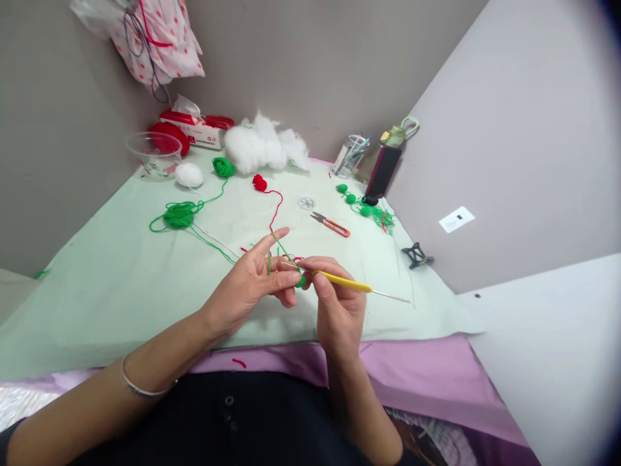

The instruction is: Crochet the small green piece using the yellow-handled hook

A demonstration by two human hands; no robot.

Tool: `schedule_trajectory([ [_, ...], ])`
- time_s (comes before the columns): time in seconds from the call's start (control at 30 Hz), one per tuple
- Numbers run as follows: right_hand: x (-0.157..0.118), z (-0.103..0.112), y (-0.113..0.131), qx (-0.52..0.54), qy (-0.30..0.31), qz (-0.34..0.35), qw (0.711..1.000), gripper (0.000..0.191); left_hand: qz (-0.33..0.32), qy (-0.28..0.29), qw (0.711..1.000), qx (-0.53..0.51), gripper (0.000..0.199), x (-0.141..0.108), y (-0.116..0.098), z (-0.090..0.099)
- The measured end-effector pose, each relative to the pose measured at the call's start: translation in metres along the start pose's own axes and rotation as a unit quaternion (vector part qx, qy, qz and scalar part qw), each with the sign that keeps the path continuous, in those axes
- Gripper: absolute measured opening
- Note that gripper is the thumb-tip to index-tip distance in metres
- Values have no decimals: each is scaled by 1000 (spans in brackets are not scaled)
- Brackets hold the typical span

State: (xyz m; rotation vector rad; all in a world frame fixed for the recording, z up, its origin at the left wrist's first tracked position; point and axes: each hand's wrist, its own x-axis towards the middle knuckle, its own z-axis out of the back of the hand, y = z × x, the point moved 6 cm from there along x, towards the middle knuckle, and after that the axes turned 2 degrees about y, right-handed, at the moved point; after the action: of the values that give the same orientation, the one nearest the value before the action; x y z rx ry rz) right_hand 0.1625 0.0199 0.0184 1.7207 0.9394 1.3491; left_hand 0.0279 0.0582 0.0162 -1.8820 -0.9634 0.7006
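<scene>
Left hand: grip pinching small green crocheted piece, forefinger raised, apparently tensioning green yarn strand | Right hand: grip clamped on yellow-handled metal hook, near tabletop's front edge

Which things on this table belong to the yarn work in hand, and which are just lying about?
Belong to the work:
yellow-handled hook, in the right hand
small green piece, pinched in the left hand
green strand, over a left finger
green yarn pile and snips, probably supplies

Seem just lying about:
tissue box
bottle
dark flat slab
black stand
</scene>
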Motion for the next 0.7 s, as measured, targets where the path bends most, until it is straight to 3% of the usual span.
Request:
schedule_trajectory([
  [0.2,-1,-3,2,3,1,-3,1000,13,-1,23,999,33,105,0,-4,3],
  [0.47,5,5,-18,126,-48,-143,980,20,0,-2,1000,-6,106,3,2,0],
  [0.7,9,6,-16,163,-53,-139,975,18,-5,-19,1000,-16,94,1,-1,-1],
])
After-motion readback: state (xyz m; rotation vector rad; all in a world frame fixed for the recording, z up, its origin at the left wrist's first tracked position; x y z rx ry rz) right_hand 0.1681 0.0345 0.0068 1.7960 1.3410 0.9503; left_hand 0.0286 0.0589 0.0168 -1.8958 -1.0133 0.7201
